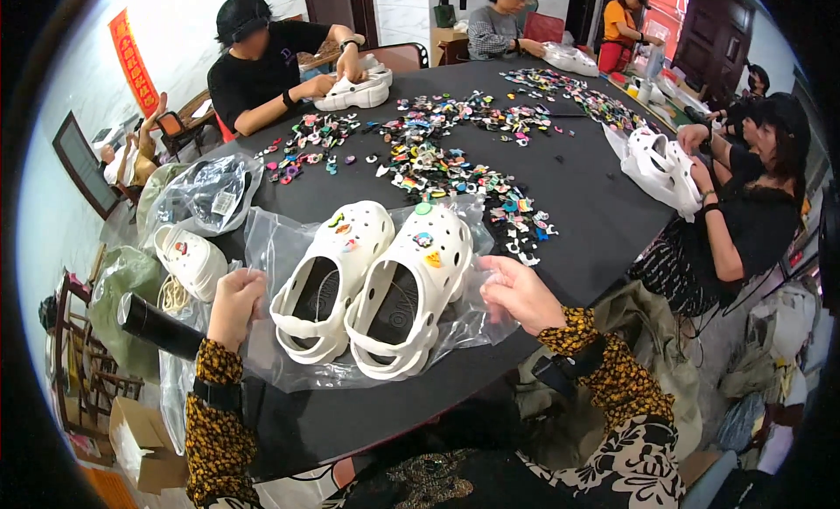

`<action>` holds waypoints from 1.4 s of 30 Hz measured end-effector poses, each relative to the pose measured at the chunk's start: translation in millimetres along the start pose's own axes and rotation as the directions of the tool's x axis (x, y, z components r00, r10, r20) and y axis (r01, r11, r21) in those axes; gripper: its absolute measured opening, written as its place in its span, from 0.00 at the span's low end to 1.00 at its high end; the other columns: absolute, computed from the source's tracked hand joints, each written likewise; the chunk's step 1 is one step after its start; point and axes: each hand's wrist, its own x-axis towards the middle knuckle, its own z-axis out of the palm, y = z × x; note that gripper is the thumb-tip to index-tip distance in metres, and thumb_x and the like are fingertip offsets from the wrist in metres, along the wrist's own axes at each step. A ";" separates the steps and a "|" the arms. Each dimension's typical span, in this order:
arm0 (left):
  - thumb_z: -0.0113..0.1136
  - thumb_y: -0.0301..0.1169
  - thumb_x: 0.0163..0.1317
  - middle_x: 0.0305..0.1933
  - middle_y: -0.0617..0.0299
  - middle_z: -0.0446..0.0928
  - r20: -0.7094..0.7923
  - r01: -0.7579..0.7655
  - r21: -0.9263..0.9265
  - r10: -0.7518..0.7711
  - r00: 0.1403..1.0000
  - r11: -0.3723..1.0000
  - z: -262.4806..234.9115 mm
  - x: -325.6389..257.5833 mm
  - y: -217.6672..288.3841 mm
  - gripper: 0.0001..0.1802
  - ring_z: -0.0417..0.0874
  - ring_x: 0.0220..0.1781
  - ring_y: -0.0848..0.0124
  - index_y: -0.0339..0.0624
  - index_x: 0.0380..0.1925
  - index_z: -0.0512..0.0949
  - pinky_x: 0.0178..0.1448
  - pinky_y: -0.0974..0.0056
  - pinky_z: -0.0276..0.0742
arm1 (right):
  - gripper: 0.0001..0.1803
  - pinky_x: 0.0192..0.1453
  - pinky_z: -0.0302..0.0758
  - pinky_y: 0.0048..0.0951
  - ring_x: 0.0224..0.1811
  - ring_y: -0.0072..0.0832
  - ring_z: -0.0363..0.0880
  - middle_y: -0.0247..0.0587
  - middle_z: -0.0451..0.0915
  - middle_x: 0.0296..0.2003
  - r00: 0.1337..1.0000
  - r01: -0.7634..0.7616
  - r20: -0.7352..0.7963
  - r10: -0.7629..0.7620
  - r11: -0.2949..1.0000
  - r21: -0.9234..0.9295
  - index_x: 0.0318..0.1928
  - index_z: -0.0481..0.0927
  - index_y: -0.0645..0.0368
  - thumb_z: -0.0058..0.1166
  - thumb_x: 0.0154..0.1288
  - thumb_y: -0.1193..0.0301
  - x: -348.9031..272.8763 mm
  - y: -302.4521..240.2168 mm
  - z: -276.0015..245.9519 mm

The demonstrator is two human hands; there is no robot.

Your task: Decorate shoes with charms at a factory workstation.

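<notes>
Left hand [236, 308]: thumb and fingers closed, pinching the left side of a clear plastic bag [468, 334]. Right hand [522, 294]: closed likewise, pinching the bag's right side. The pair of white clogs [359, 242] rests between the hands on the black table [595, 194], film spread around it; whether a layer covers the clogs, I cannot tell from here. Step in hand, as I judge it: managing the bag around the decorated pair. The next move would call for an even two-sided grip, keeping the film off the charms.

Surroundings: a loose charm heap [446, 168] lies just beyond the bag. Leftward travel is restricted by a black cylinder [157, 325] and a single white clog [192, 262]. Co-workers handle other clogs across the table.
</notes>
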 end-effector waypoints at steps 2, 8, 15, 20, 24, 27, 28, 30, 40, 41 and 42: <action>0.55 0.26 0.61 0.18 0.72 0.68 -0.001 -0.090 -0.042 0.090 0.996 0.995 9.5 -4.4 14.3 0.07 0.66 0.17 0.83 0.34 0.34 0.79 0.21 0.76 0.61 | 0.26 0.26 0.70 0.20 0.22 0.18 0.71 0.34 0.75 0.27 0.993 0.108 -0.046 -0.105 0.990 0.085 0.62 0.62 0.71 0.47 0.62 0.79 6.6 0.3 4.6; 0.54 0.25 0.64 0.25 0.68 0.76 0.067 -0.424 0.314 0.426 0.902 0.849 56.7 -39.5 59.4 0.07 0.73 0.31 0.81 0.31 0.34 0.79 0.36 0.72 0.70 | 0.20 0.25 0.69 0.17 0.24 0.14 0.71 0.32 0.77 0.30 0.948 0.215 -0.262 -0.183 0.972 0.099 0.55 0.70 0.68 0.46 0.62 0.80 12.6 -27.2 16.2; 0.54 0.24 0.64 0.24 0.66 0.76 0.210 -0.316 0.155 0.281 0.936 0.936 88.0 -88.8 120.4 0.06 0.75 0.26 0.81 0.32 0.35 0.79 0.31 0.73 0.71 | 0.15 0.39 0.73 0.19 0.34 0.16 0.76 0.35 0.80 0.35 0.865 0.412 -0.266 -0.425 0.905 -0.104 0.50 0.76 0.64 0.43 0.64 0.83 -0.5 -71.6 -38.6; 0.54 0.23 0.63 0.21 0.63 0.76 0.393 -0.500 0.177 0.405 0.826 0.848 136.8 -106.0 172.7 0.06 0.77 0.24 0.80 0.31 0.35 0.79 0.29 0.71 0.72 | 0.16 0.38 0.74 0.20 0.32 0.18 0.76 0.35 0.80 0.33 0.864 0.384 -0.240 -0.443 0.887 -0.254 0.49 0.76 0.64 0.44 0.61 0.82 -20.0 -100.7 -100.3; 0.56 0.25 0.62 0.25 0.63 0.78 0.522 -0.527 0.188 0.370 0.768 0.829 189.2 -78.7 195.3 0.08 0.77 0.26 0.78 0.29 0.35 0.80 0.32 0.71 0.74 | 0.17 0.30 0.72 0.17 0.26 0.15 0.74 0.32 0.79 0.29 0.911 0.239 -0.261 -0.319 0.925 -0.295 0.48 0.77 0.62 0.47 0.58 0.80 -11.1 -109.0 -164.7; 0.56 0.27 0.62 0.25 0.62 0.78 0.579 -0.533 0.102 0.385 0.718 0.840 243.0 -32.2 190.0 0.09 0.78 0.25 0.77 0.30 0.34 0.80 0.31 0.71 0.75 | 0.16 0.32 0.74 0.21 0.28 0.17 0.76 0.33 0.80 0.31 0.934 0.176 -0.200 -0.296 0.869 -0.463 0.47 0.79 0.61 0.50 0.56 0.78 12.2 -92.8 -244.4; 0.56 0.27 0.62 0.25 0.62 0.78 0.619 -0.469 0.027 0.354 0.701 0.883 269.5 -24.0 195.9 0.09 0.78 0.25 0.76 0.30 0.34 0.80 0.30 0.70 0.75 | 0.17 0.32 0.74 0.21 0.29 0.17 0.77 0.33 0.81 0.32 0.908 0.143 -0.245 -0.339 0.802 -0.580 0.47 0.79 0.62 0.50 0.55 0.78 0.3 -94.0 -276.9; 0.56 0.27 0.61 0.25 0.61 0.78 0.608 -0.459 0.065 0.330 0.722 0.886 308.7 -10.4 201.9 0.09 0.79 0.26 0.75 0.30 0.33 0.79 0.30 0.69 0.75 | 0.18 0.35 0.74 0.21 0.30 0.19 0.77 0.36 0.82 0.34 0.872 0.141 -0.267 -0.409 0.734 -0.664 0.47 0.80 0.61 0.49 0.54 0.79 -6.2 -96.8 -313.7; 0.55 0.37 0.64 0.47 0.50 0.80 0.662 -0.613 0.036 0.441 0.606 0.789 370.2 24.2 198.0 0.28 0.80 0.46 0.68 0.28 0.58 0.70 0.52 0.66 0.75 | 0.26 0.57 0.68 0.21 0.51 0.22 0.74 0.41 0.77 0.53 0.771 -0.074 -0.408 -0.489 0.568 -0.820 0.65 0.66 0.65 0.48 0.69 0.70 0.5 -47.4 -399.3; 0.55 0.36 0.63 0.49 0.47 0.80 0.730 -0.676 0.146 0.383 0.566 0.722 363.0 24.4 196.0 0.27 0.81 0.47 0.67 0.27 0.57 0.70 0.51 0.64 0.76 | 0.24 0.57 0.69 0.22 0.51 0.22 0.74 0.41 0.77 0.52 0.756 0.024 -0.421 -0.501 0.664 -0.747 0.63 0.69 0.66 0.48 0.70 0.69 -0.6 -39.1 -400.2; 0.55 0.36 0.63 0.49 0.46 0.80 0.779 -0.737 0.192 0.357 0.516 0.648 350.0 21.0 193.2 0.25 0.82 0.47 0.67 0.27 0.54 0.72 0.49 0.63 0.78 | 0.22 0.57 0.69 0.22 0.52 0.22 0.74 0.41 0.78 0.51 0.744 0.131 -0.429 -0.513 0.741 -0.659 0.61 0.71 0.67 0.48 0.70 0.69 -7.6 -40.0 -387.7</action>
